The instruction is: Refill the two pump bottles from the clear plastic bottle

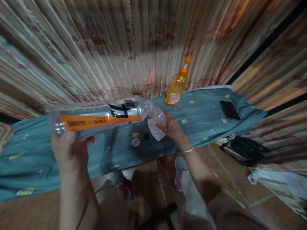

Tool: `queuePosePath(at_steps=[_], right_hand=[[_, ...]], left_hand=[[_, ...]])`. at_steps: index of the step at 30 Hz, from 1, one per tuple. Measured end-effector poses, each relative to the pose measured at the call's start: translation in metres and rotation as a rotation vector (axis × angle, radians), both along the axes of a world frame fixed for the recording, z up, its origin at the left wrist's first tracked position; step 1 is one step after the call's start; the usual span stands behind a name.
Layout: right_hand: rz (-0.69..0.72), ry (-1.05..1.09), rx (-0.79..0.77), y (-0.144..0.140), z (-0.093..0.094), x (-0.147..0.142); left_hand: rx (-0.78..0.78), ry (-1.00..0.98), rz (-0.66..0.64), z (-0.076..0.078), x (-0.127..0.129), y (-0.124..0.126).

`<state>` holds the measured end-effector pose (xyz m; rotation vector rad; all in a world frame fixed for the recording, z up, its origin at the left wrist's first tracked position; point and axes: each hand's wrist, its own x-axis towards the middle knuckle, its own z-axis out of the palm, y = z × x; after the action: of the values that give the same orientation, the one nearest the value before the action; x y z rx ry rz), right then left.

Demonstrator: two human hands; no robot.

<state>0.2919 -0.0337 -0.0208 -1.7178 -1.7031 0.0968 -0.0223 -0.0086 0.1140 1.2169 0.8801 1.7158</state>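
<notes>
While the left hand [69, 150] is raised w/ elbow bent, its grip is clenched round the base of a clear plastic bottle [100, 116], smooth, cylindrical, orange label band, held nearly horizontal above the table [35, 153], neck pointing right. Bottle's mouth meets a small clear cup [158, 115], tilted, grasped by the right hand [171, 127], fingers curled under it, wrist w/ a thin bracelet, forearm reaching up over the blue patterned cloth. Under that hand lies a crumpled white tissue [155, 129]; a small white cap [135, 142] sits near, an orange pump bottle [177, 86] upright behind, flat black phone [229, 110] well apart at right.
</notes>
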Motion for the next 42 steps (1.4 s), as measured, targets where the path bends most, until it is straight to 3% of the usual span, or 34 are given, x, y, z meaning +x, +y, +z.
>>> queuePosePath(at_steps=[21,42], right_hand=[[0.007,-0.002,-0.034,-0.0012,0.0042,-0.0010],[0.019,0.001,-0.003,-0.0001,-0.0003,-0.0007]], left_hand=[[-0.064,-0.056,0.033,-0.0014,-0.0052,0.0026],[-0.013,-0.044,0.053,-0.0005,-0.0048,0.0019]])
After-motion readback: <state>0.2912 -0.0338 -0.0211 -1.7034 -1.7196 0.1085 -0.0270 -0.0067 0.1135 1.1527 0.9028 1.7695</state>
